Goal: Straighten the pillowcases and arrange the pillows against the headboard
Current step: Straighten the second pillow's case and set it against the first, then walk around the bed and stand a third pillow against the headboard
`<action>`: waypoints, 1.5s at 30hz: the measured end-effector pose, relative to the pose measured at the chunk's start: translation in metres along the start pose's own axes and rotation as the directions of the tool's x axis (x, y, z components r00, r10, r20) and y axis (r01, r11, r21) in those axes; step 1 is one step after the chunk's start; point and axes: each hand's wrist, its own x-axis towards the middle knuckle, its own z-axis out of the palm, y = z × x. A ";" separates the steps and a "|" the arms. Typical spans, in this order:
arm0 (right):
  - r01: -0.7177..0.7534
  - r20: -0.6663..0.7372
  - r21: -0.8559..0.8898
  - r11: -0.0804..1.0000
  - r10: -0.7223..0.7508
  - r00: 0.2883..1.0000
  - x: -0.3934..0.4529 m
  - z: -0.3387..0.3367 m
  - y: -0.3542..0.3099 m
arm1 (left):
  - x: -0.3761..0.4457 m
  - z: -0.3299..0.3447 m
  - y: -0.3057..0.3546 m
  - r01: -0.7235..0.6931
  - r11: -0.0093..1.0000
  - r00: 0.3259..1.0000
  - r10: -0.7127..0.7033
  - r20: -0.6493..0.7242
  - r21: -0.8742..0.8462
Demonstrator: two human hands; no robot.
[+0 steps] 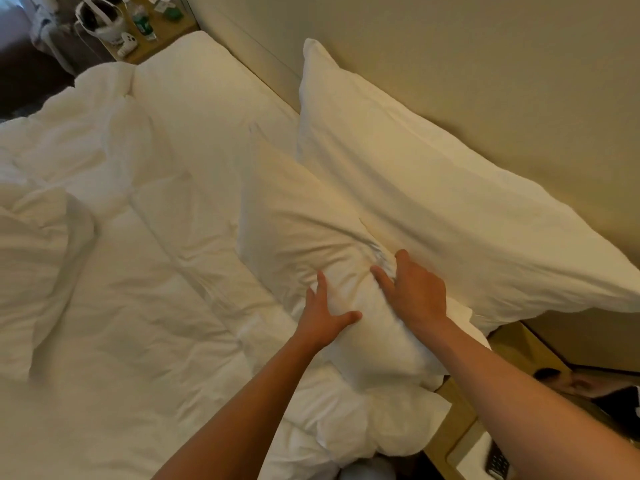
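Two white pillows lie at the head of the bed. The far pillow (433,188) leans against the beige headboard (485,81). The near pillow (298,220) lies in front of it, its near end bunched and creased. My left hand (325,313) presses on that near end with spread fingers and the thumb out. My right hand (412,292) lies on the same pillow, its fingertips dug into the crease where the two pillows meet.
A rumpled white duvet (104,271) covers the bed to the left. A far bedside table (152,29) holds bottles, a bag and a controller. A near bedside table (512,344) stands at the right, with a remote (497,462) at the bottom right.
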 end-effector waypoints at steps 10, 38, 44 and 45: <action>0.049 0.116 0.110 0.993 -0.061 0.991 -0.011 -0.013 0.001 | -0.042 0.010 0.003 0.072 0.991 0.995 -0.080 -0.061 -0.114; 0.530 0.649 0.510 0.677 -0.707 0.280 -0.526 0.021 -0.303 | -0.596 0.071 -0.368 -0.278 0.393 0.462 -0.746 -0.481 -0.877; 0.591 0.638 0.612 0.525 -0.769 0.023 -0.673 0.047 -0.395 | -0.696 0.130 -0.446 -0.343 0.234 0.266 -0.905 -0.333 -0.910; 0.600 0.642 0.621 0.505 -0.767 -0.019 -0.693 0.053 -0.406 | -0.707 0.135 -0.458 -0.360 0.202 0.243 -0.922 -0.301 -0.911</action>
